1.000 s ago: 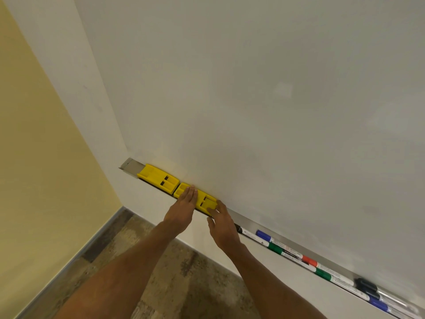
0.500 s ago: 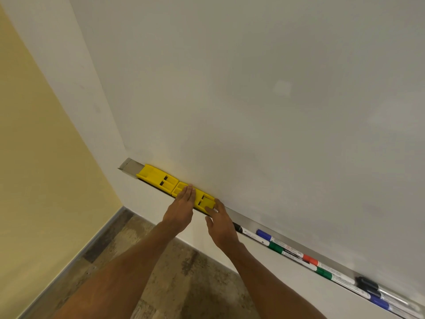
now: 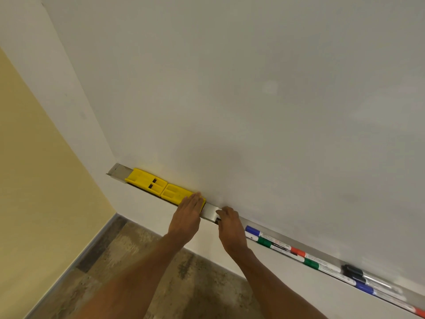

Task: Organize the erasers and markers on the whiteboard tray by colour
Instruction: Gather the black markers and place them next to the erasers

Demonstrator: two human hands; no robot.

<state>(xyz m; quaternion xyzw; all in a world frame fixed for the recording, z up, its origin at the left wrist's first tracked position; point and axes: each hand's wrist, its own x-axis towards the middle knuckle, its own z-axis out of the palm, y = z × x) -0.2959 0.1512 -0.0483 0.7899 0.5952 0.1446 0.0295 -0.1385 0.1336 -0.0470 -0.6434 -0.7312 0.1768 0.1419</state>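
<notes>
Shifted right, right hand [image 3: 231,229] pinches a black marker [image 3: 218,219]; left hand [image 3: 187,214] lies flat, fingers together, on yellow eraser [image 3: 176,194].

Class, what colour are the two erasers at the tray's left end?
Yellow, both erasers; the head view shows it.

Two yellow erasers [image 3: 161,186] lie end to end, touching, at the tray's [image 3: 210,211] far-left end, left of the left fingers [image 3: 195,199]. Blue, green, red and black markers [image 3: 299,252] lie lengthwise right of the right fingers [image 3: 222,212].
</notes>
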